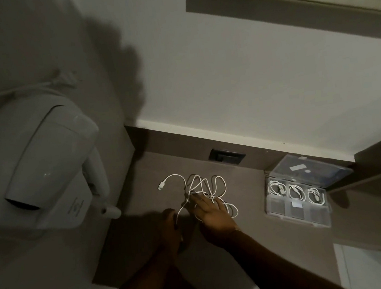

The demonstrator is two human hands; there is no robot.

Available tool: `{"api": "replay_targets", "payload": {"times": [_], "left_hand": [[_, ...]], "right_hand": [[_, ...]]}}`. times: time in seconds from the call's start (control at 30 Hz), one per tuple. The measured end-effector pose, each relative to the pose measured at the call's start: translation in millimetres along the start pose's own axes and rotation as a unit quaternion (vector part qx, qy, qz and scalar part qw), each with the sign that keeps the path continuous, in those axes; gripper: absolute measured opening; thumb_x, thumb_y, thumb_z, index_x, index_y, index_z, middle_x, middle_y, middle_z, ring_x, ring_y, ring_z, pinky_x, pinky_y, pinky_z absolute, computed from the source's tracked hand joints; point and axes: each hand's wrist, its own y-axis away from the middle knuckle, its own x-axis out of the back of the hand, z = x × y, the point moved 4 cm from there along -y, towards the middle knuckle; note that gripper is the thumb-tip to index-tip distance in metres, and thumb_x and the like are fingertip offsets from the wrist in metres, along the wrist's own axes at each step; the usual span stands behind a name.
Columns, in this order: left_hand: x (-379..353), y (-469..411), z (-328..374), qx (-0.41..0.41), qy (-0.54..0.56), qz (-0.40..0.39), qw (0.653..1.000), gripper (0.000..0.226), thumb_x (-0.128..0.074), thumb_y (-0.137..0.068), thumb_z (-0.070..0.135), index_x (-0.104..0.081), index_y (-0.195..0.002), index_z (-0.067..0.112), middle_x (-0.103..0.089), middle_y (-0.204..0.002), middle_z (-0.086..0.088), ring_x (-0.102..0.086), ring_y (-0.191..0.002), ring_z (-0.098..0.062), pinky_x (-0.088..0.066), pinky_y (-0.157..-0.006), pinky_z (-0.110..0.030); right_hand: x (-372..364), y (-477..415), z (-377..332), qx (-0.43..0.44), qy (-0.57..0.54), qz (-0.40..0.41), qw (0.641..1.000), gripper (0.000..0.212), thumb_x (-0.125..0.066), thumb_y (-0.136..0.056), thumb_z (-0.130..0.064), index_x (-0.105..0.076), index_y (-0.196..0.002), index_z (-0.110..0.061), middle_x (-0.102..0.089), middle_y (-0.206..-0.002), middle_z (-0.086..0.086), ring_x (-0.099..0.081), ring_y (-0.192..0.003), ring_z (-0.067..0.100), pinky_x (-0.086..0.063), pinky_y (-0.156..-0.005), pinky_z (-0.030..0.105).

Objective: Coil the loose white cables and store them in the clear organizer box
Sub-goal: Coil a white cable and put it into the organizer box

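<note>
A dim room; a brown counter (257, 244) runs along a pale wall (224, 80). The right hand (213, 213) lies flat, fingers spread, on tangled white cables (204, 188); the left hand (171, 228) sits in shadow, grip unclear. The clear box (297, 199) stands open to the right, holding three coils; a white wall dryer (43, 167) hangs left.

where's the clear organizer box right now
In the head view, the organizer box sits open on the brown counter, right of the tangled cable, near the back wall.

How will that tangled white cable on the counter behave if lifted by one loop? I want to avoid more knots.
The tangled white cable is thin and lies in loose, overlapping loops, so it will probably sag limply and drag its other loops along. Its free plug end would likely dangle and swing. It looks light; the right hand resting on it should pin it easily.
</note>
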Motion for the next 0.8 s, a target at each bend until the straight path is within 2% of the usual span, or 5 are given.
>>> {"api": "replay_targets", "payload": {"times": [0.13,0.37,0.57,0.7,0.8], "left_hand": [[2.1,-1.0,6.5,0.018,0.053,0.013,0.998,0.019,-0.07,-0.1,0.008,-0.073,-0.106,-0.01,-0.074,-0.109,-0.029,-0.071,-0.106,-0.042,-0.055,-0.097,-0.047],[-5.3,10.1,7.1,0.035,0.095,-0.08,0.992,0.018,-0.078,-0.091,-0.004,-0.075,-0.106,-0.014,-0.075,-0.106,-0.03,-0.073,-0.095,-0.035,-0.057,-0.093,-0.047],[22.4,25.2,22.8,-0.081,0.197,-0.095,0.972,0.008,-0.07,-0.073,0.019,-0.069,-0.08,0.018,-0.071,-0.081,-0.003,-0.067,-0.072,0.001,-0.051,-0.076,-0.017],[44.4,44.4,40.7,-0.115,0.211,-0.076,0.968,0.022,-0.051,-0.088,0.027,-0.07,-0.076,0.028,-0.064,-0.06,0.003,-0.061,-0.063,-0.005,-0.048,-0.072,-0.032],[69.0,69.9,74.7,-0.161,0.216,-0.147,0.952,0.032,-0.046,-0.093,0.045,-0.073,-0.079,0.035,-0.064,-0.058,0.004,-0.056,-0.051,-0.001,-0.047,-0.057,-0.022]], "right_hand": [[8.1,-3.2,2.3,0.0,-0.012,-0.012,1.0,0.072,-0.05,-0.096,-0.017,-0.027,-0.161,-0.036,-0.017,-0.175,-0.005,-0.011,-0.163,0.022,-0.007,-0.13,0.058],[16.1,-1.2,-7.7,0.073,-0.002,0.034,0.997,0.073,-0.052,-0.094,-0.023,-0.026,-0.159,-0.041,-0.008,-0.175,-0.015,-0.01,-0.163,0.017,-0.006,-0.128,0.051],[58.4,12.0,-20.5,0.116,-0.002,0.032,0.993,0.034,-0.044,-0.105,-0.046,-0.07,-0.125,-0.035,-0.068,-0.141,-0.001,-0.051,-0.143,0.022,0.01,-0.13,0.051],[121.4,32.4,-29.5,0.145,-0.058,0.119,0.98,0.029,-0.047,-0.103,-0.037,-0.075,-0.104,-0.027,-0.076,-0.116,0.0,-0.058,-0.118,0.016,-0.055,-0.105,0.05],[171.0,39.8,-41.4,0.143,-0.063,0.059,0.986,0.03,-0.044,-0.109,-0.042,-0.07,-0.114,-0.028,-0.077,-0.104,-0.002,-0.071,-0.096,0.016,-0.06,-0.085,0.041]]}}
